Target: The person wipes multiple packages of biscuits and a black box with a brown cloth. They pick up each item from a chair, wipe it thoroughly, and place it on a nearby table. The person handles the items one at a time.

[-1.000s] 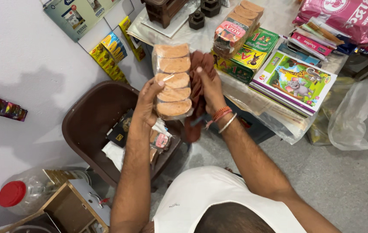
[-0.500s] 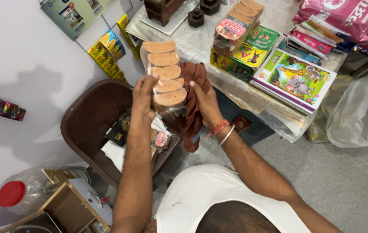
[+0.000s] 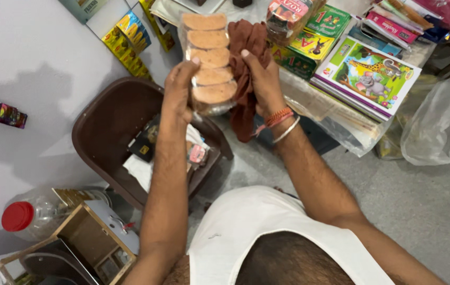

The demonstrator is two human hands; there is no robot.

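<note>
Cluttered tabletop (image 3: 309, 100) beyond both hands. Clear biscuit pack (image 3: 209, 58) is clamped by left hand (image 3: 180, 92); brown cloth (image 3: 246, 68) is pressed against it by right hand (image 3: 264, 82). Brown chair (image 3: 109, 121) below.

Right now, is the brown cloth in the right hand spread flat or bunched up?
Bunched up. The brown cloth hangs in crumpled folds from the right hand, pressed beside the clear packet of round cakes, which the left hand also grips.
</note>
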